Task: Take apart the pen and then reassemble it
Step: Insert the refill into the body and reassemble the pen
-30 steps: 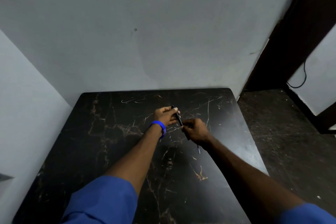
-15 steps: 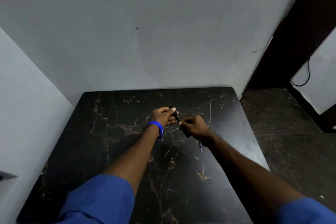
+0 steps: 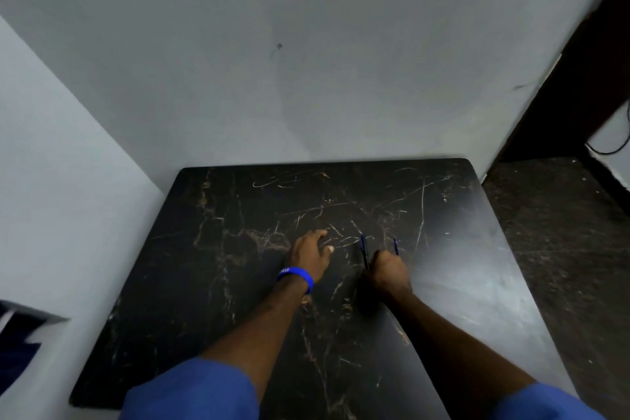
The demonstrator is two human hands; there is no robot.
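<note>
Two dark blue pen parts show above my right hand (image 3: pixel 387 271) on the black marble table (image 3: pixel 238 283). The thicker pen barrel (image 3: pixel 364 249) sticks out on the left of the fist. A thinner refill (image 3: pixel 395 245) pokes out on the right of it. My right hand is closed around the lower ends of both, which are hidden. My left hand (image 3: pixel 312 254), with a blue wristband, rests on the table to the left of the barrel, fingers spread, holding nothing.
The table stands against a grey wall at the back and a wall on the left. A dark speckled floor (image 3: pixel 562 232) lies to the right of it. A dark door frame and a black cable (image 3: pixel 610 147) are at the far right.
Both hands held the pen together before. Now my left hand has let go and dropped flat to the table, while my right hand keeps the barrel and the refill apart.
</note>
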